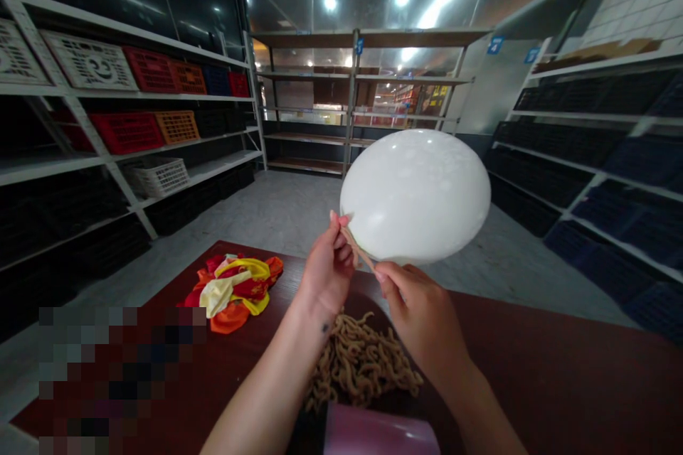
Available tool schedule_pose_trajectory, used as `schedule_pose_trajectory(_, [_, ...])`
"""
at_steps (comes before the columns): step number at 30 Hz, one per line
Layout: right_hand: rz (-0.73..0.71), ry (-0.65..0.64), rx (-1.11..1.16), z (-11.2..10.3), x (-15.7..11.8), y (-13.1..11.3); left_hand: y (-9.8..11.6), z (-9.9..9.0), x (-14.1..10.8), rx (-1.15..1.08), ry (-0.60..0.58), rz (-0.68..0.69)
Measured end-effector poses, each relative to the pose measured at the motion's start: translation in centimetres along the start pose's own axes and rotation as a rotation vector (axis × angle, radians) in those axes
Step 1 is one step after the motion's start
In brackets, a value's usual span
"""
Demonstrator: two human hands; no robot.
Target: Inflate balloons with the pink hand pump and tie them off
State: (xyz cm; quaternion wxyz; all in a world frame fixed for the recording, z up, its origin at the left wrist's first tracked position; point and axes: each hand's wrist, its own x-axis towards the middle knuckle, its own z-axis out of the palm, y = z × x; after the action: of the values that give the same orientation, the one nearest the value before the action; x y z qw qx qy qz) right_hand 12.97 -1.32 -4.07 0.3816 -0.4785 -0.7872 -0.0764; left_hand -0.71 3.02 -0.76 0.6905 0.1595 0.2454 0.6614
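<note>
A large inflated white balloon (416, 192) hovers over the far edge of the dark red table (560, 362). My left hand (331, 259) is closed at its lower left, pinching one end of a brown cord (363, 254); the balloon's neck is hidden by the fingers there. Thumb and fingers of my right hand (419, 309) pinch the cord's other end just under the balloon. Beneath my hands lies a heap of short brown cords (368, 362). To the left is a pile of limp red, yellow, orange and cream balloons (235, 291).
A pinkish-purple, shiny object (378, 434) stands at the table's near edge, partly cut off. The near left corner is blurred out. Beyond the table are metal shelves (349, 106), a left rack with plastic crates (128, 131), and a right rack with dark crates (576, 149).
</note>
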Motion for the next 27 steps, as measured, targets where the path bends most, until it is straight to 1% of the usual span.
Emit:
schedule_pose_trajectory(4, [0.123,-0.012,0.067,-1.5,0.2,0.5,-1.6,0.4,-1.2,0.187,-0.104,0.342])
schedule_pose_trajectory(7, [0.208,0.043,0.134,-2.8,0.4,1.2,-2.6,0.2,-1.5,0.407,-0.112,0.576])
schedule_pose_trajectory(9, [0.270,0.077,0.153,-3.6,0.5,2.0,-3.3,-0.1,-0.6,0.541,-0.075,0.682])
schedule_pose_trajectory(11, [0.326,0.094,0.164,-4.2,0.4,2.9,-4.0,-0.4,1.7,0.650,-0.050,0.724])
schedule_pose_trajectory(12, [0.349,0.097,0.168,-4.4,0.4,3.3,-4.4,-0.5,3.4,0.696,-0.056,0.725])
schedule_pose_trajectory(13, [0.369,0.098,0.171,-4.6,0.3,3.7,-4.8,-0.6,5.3,0.741,-0.083,0.683])
schedule_pose_trajectory(14, [0.385,0.098,0.172,-4.8,0.3,4.0,-5.2,-0.6,7.4,0.775,-0.125,0.597])
schedule_pose_trajectory(16, [0.406,0.089,0.172,-5.1,0.2,4.5,-5.7,-0.9,11.5,0.847,-0.219,0.325])
schedule_pose_trajectory(17, [0.410,0.080,0.172,-5.2,0.2,4.6,-5.8,-1.1,13.1,0.905,-0.223,0.222])
schedule_pose_trajectory(18, [0.409,0.070,0.174,-5.3,0.2,4.6,-5.8,-1.3,14.3,0.971,-0.198,0.163])
schedule_pose_trajectory(19, [0.401,0.059,0.179,-5.4,0.2,4.5,-5.6,-1.7,15.1,1.021,-0.177,0.138])
schedule_pose_trajectory(20, [0.387,0.048,0.186,-5.5,0.1,4.3,-5.2,-2.1,15.4,1.049,-0.191,0.131])
schedule_pose_trajectory(22, [0.347,0.023,0.198,-5.7,0.1,3.8,-4.2,-3.1,14.9,1.078,-0.193,0.143])
schedule_pose_trajectory(24, [0.298,-0.008,0.201,-5.9,0.0,3.0,-2.7,-4.3,13.3,1.094,-0.175,0.165])
schedule_pose_trajectory(27, [0.215,-0.090,0.195,-5.8,-0.2,1.7,-0.1,-6.6,10.4,1.149,-0.101,0.227])
